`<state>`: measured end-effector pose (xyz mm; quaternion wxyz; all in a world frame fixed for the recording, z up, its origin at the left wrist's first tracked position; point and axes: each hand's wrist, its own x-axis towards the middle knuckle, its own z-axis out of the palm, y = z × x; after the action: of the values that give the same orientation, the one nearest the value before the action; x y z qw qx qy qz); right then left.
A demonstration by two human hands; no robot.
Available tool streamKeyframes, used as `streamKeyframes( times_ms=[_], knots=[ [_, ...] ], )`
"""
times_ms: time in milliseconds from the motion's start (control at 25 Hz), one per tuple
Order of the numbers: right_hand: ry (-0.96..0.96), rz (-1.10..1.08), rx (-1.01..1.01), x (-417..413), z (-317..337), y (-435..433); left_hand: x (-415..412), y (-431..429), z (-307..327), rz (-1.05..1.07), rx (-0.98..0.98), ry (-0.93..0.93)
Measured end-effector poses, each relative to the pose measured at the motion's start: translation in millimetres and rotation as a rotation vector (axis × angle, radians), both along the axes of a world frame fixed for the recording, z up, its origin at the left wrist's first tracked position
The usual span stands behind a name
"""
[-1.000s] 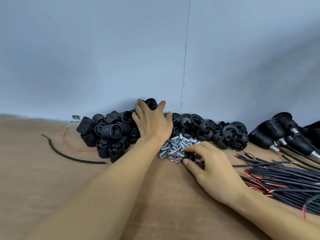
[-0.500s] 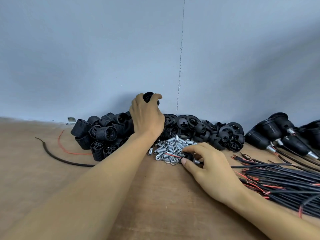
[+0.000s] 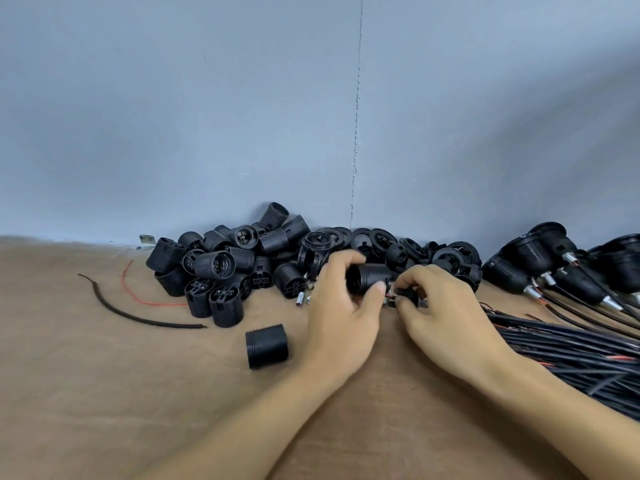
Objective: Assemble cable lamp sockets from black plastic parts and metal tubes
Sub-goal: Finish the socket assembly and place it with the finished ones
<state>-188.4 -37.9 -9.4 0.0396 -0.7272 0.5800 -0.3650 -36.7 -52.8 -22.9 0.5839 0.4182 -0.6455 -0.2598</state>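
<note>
My left grip [image 3: 343,317] curled round a black socket shell [image 3: 365,277], my right grip [image 3: 443,313] pinched a small black cap [image 3: 410,296] just beside it, both over the worktop [image 3: 104,375] before the parts pile [image 3: 221,268].

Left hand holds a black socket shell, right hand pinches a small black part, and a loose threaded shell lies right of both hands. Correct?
No. In the head view the loose threaded shell lies on the table left of the left hand. The socket shell in that hand and the small black part in the right hand are as stated.
</note>
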Motion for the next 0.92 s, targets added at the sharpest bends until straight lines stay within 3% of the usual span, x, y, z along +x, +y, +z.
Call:
streamKeyframes(
  times_ms=[200,400,560,800,920],
  knots=[
    [0.082,0.054,0.057,5,-8,7,23,-11,2,-0.262,0.332,0.155],
    [0.052,0.041,0.035,3,-13,-2,27,-24,2,-0.398,0.452,0.235],
    [0.014,0.033,0.015,3,-16,-3,26,-19,0,-0.279,0.384,0.154],
    [-0.127,0.011,-0.032,1,-15,-4,25,-3,2,-0.082,0.148,-0.134],
    [-0.170,0.034,-0.044,1,-13,-3,29,2,1,-0.039,0.135,-0.226]
  ],
)
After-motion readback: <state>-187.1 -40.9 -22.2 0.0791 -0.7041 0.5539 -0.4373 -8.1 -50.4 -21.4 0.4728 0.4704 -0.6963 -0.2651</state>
